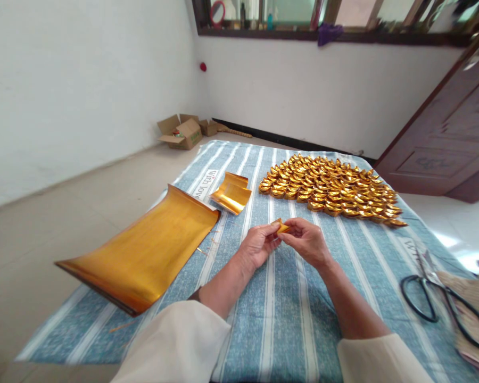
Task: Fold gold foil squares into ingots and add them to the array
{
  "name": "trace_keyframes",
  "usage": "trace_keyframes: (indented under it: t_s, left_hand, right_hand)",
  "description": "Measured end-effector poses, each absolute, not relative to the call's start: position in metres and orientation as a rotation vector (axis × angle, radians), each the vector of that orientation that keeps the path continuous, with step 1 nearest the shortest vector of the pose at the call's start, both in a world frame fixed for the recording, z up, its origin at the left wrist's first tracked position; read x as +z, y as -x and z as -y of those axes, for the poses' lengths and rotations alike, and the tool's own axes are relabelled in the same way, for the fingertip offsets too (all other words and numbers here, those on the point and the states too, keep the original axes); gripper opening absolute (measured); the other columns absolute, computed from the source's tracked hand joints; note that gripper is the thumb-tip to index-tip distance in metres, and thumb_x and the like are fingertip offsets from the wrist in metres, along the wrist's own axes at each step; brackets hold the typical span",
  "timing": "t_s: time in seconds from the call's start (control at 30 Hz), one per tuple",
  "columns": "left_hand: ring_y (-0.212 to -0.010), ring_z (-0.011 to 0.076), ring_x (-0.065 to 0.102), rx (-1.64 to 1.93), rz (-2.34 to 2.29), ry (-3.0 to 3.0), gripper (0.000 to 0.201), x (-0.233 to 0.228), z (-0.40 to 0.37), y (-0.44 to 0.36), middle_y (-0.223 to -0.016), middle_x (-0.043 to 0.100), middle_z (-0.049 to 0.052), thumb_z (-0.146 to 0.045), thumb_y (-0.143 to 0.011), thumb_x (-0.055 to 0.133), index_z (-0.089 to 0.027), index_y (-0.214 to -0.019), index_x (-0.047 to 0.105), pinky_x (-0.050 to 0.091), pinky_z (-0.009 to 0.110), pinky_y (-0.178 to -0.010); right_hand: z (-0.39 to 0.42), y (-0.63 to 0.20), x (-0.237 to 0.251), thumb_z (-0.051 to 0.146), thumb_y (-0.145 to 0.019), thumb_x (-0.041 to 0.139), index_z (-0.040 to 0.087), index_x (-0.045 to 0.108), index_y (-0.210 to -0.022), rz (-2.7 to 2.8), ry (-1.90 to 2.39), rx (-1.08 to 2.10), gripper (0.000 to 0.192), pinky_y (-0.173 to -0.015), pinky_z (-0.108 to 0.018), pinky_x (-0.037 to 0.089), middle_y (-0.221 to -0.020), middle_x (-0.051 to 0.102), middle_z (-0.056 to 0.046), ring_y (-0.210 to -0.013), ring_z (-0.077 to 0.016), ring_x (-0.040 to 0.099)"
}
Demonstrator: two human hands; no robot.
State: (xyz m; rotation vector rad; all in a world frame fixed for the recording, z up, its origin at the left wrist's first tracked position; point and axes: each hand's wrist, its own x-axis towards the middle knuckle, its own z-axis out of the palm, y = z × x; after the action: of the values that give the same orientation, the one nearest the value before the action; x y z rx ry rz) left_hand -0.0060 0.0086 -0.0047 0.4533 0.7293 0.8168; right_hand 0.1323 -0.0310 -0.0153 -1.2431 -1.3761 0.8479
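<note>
Gold foil piece [281, 227]: at frame centre, pinched between both hands above the striped cloth [287, 319].
Left hand [257, 246]: fingertips clamped on the piece's left end.
Right hand [306, 240]: fingers closed on its right end.
Folded gold ingots [331, 189]: heaped upper right of centre.
Gold sheet stack [143, 252]: lying left of centre.
Scissors [443, 300]: at right edge.

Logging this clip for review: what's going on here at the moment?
A person sits over a striped blue cloth, pinching a small piece of gold foil paper between the left hand and right hand. Beyond the hands lies a big spread of folded gold ingots. To the left lie a large curled gold sheet and a smaller stack of cut gold pieces. Black scissors rest at the right.
</note>
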Motion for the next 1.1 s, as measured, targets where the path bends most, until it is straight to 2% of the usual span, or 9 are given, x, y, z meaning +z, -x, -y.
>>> trace_keyframes:
  t_s: [0.6, 0.77, 1.1]
  left_hand:
    - [-0.062, 0.0105, 0.064, 0.809, -0.736, -0.373, 0.009, 0.0016, -0.0069, 0.0046, -0.075, 0.069, 0.007, -0.004, -0.08, 0.061, -0.008, -0.08, 0.069, 0.05, 0.017, -0.056]
    - [-0.062, 0.011, 0.065, 0.807, -0.725, -0.34, 0.011, 0.0023, -0.0079, 0.0038, -0.076, 0.069, 0.006, -0.008, -0.084, 0.057, -0.009, -0.085, 0.068, 0.051, 0.018, -0.057]
    - [-0.061, 0.0108, 0.064, 0.807, -0.72, -0.337, 0.011, -0.0015, -0.0094, 0.0043, -0.072, 0.068, 0.006, -0.008, -0.086, 0.056, -0.009, -0.087, 0.067, 0.052, 0.019, -0.057]
  right_hand:
    - [0.0299, -0.1349, -0.0159, 0.035, -0.071, 0.074, 0.021, 0.065, -0.088, 1.383, 1.234, 0.865, 0.025, -0.071, -0.033, 0.055, -0.081, 0.072, -0.004, -0.074, -0.0196, 0.069]
    - [0.0285, -0.1363, -0.0179, 0.036, -0.07, 0.075, 0.021, 0.065, -0.089, 1.345, 1.219, 0.899, 0.027, -0.072, -0.034, 0.055, -0.083, 0.072, -0.004, -0.075, -0.0196, 0.069]
    - [0.0284, -0.1361, -0.0167, 0.038, -0.069, 0.075, 0.02, 0.066, -0.086, 1.328, 1.183, 0.937, 0.027, -0.068, -0.031, 0.054, -0.081, 0.072, -0.004, -0.07, -0.018, 0.068]
